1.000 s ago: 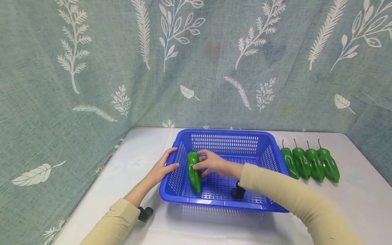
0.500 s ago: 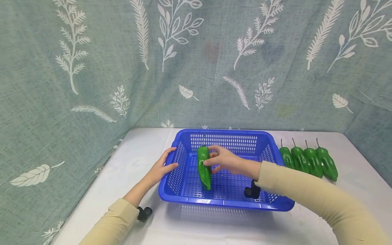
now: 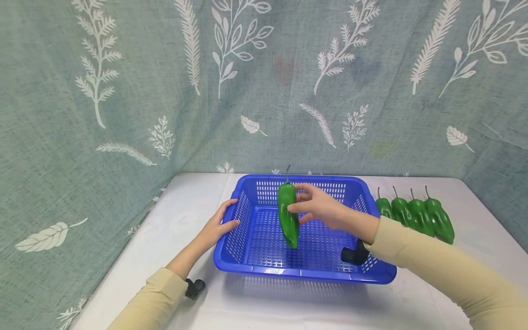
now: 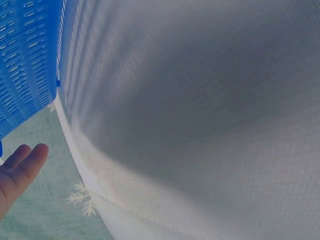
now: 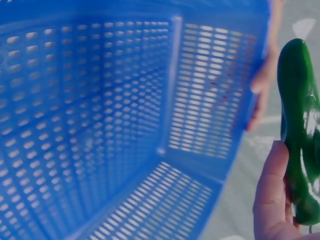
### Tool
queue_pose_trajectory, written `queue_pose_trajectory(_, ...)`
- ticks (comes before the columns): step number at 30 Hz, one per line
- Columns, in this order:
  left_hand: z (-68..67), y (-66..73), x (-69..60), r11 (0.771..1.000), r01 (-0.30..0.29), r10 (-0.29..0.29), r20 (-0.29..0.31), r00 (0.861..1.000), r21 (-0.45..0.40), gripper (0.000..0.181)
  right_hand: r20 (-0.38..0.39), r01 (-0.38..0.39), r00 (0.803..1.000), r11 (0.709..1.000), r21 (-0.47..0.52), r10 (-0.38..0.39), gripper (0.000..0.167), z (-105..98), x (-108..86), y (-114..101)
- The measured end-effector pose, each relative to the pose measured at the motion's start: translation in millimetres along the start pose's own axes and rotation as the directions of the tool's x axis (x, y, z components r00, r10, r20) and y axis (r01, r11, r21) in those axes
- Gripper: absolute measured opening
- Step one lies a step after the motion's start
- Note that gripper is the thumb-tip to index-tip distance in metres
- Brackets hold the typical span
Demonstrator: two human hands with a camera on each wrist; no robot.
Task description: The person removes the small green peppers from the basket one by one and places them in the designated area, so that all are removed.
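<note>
My right hand [image 3: 319, 208] pinches a long glossy green pepper [image 3: 286, 206] by its side, above the blue plastic basket [image 3: 299, 273]. The pepper hangs nearly upright, stem up, its tip over the basket's inside. In the right wrist view, the pepper [image 5: 295, 100] shows at the right edge, with the thumb along it. My left hand [image 3: 215, 228] holds the basket's left rim, thumb and index finger reaching over it. Other left fingers [image 4: 25, 167] appear in the left wrist view beside the basket's outer wall.
Several more green peppers [image 3: 420, 217] lie in a row on the white tablecloth [image 3: 187, 197], right of the basket, stems pointing back. A grey-green curtain [image 3: 264, 105] with white leaf prints hangs behind. A black wrist camera [image 3: 355, 253] sits under the right sleeve.
My right hand has lifted the pepper and carried it rightward, from near the basket's left wall toward its middle. The left hand stays on the rim.
</note>
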State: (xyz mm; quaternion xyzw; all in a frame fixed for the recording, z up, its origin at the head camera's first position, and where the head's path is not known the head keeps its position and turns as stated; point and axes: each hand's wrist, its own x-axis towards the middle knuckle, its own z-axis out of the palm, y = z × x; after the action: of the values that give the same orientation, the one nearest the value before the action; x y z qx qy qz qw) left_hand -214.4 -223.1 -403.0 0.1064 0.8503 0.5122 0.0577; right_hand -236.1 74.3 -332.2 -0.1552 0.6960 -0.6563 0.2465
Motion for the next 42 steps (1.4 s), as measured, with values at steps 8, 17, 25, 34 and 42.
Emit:
queue_pose_trajectory(8,0.2,-0.4,1.4,1.0,0.002,-0.002,-0.003,1.0,0.017,0.06,-0.058,0.108,0.992,0.993,-0.053,-0.111,0.067,-17,-22.6,-16)
queue_pose_trajectory(17,0.5,-1.8,0.5,1.0,0.0,0.0,-0.002,1.0,0.011,0.06,-0.112,0.196,0.972,0.976,-0.09,-0.206,0.062,-30,-43.3,-27)
queue_pose_trajectory(25,0.4,-1.8,1.0,1.0,0.007,-0.006,-0.01,1.0,0.013,0.06,-0.18,0.278,0.941,0.957,-0.079,-0.288,0.06,-41,-62.0,-32)
queue_pose_trajectory(34,-0.7,-2.1,1.5,1.0,-0.002,0.002,-0.007,1.0,0.013,0.06,-0.244,0.368,0.901,0.93,-0.005,-0.359,0.05,-61,-82.6,-26)
queue_pose_trajectory(42,-0.5,0.5,0.0,1.0,-0.006,0.006,-0.004,1.0,-0.004,0.061,-0.326,0.429,0.857,0.903,0.025,-0.399,0.053,-79,-99.7,-20)
